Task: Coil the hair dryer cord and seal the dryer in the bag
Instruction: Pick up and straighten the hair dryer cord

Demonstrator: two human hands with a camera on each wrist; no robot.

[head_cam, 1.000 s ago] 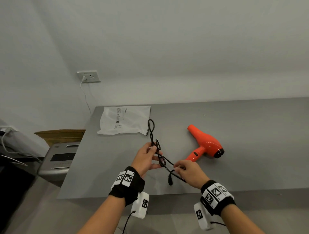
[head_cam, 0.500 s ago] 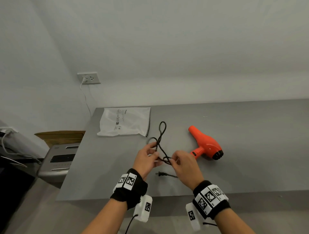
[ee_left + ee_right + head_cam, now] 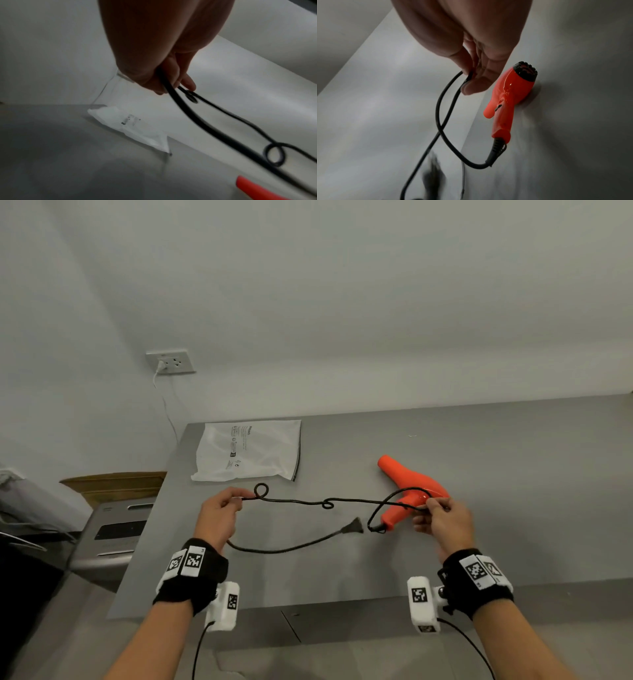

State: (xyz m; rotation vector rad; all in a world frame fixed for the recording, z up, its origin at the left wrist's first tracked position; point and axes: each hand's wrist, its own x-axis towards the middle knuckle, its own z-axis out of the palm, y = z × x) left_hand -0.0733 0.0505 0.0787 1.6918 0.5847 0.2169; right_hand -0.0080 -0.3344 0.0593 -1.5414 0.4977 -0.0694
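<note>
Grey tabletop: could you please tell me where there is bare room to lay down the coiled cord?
The grey tabletop lies bare right of the orange hair dryer and along its near edge. It is crowded between the white plastic bag and the dryer, where both hands stretch the black cord.

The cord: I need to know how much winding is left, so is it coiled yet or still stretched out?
Stretched out: the cord runs between left hand and right hand.
</note>
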